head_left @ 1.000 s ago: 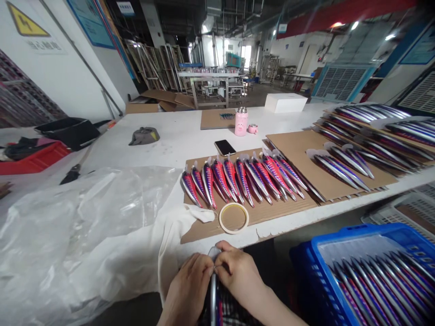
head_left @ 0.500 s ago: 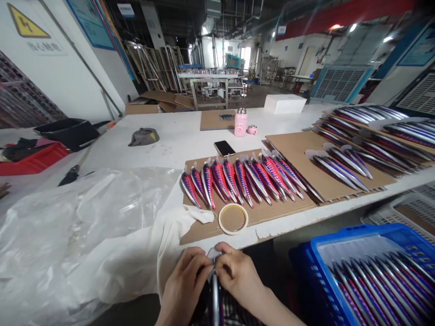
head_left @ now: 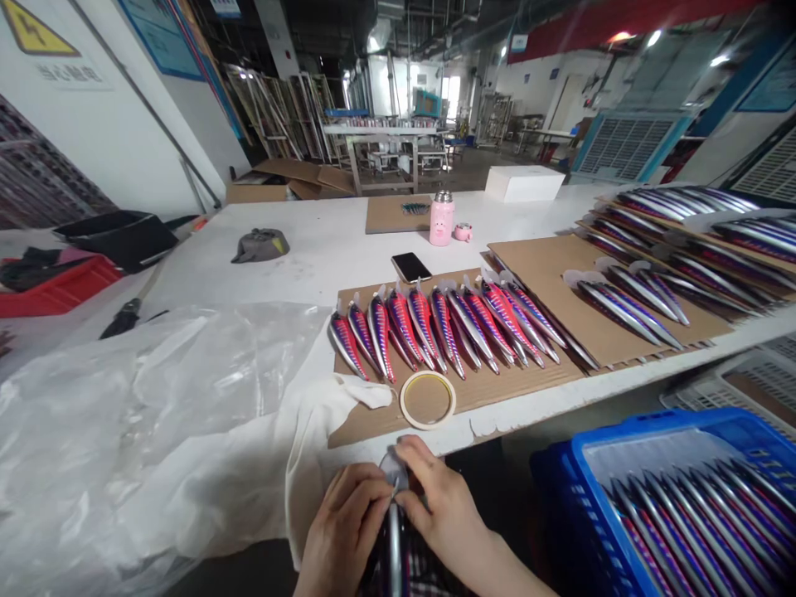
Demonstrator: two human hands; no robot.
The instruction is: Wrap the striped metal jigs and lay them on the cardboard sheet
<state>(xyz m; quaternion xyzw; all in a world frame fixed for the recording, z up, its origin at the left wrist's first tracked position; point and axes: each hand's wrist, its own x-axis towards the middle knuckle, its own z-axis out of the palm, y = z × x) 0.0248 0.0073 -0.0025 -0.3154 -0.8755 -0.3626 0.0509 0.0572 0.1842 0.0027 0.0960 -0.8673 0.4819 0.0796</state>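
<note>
Seen from the wearer's head, two bare hands meet at the bottom centre, just in front of the near edge of a white table. The left hand rises from the bottom edge, knuckles up, its fingers curled and its thumb and fingertips pinching the top end of a slim silver lure. The right hand comes in from the lower right, its forearm slanting; its thumb presses close to the same end, while its forefinger reaches along the clear rounded lip. The lure points down toward the person's lap, its lower part running out of view. Just beyond the fingers, a roll of tape lies flat on a cardboard sheet, in front of a row of red, purple and silver lures. A white cloth and crumpled clear plastic crowd the left side. To the right, a blue crate of similar lures stands below table height, and more lie on stacked cardboard. Farther back are a phone, a pink bottle beside its pink cap, and a white box.
</note>
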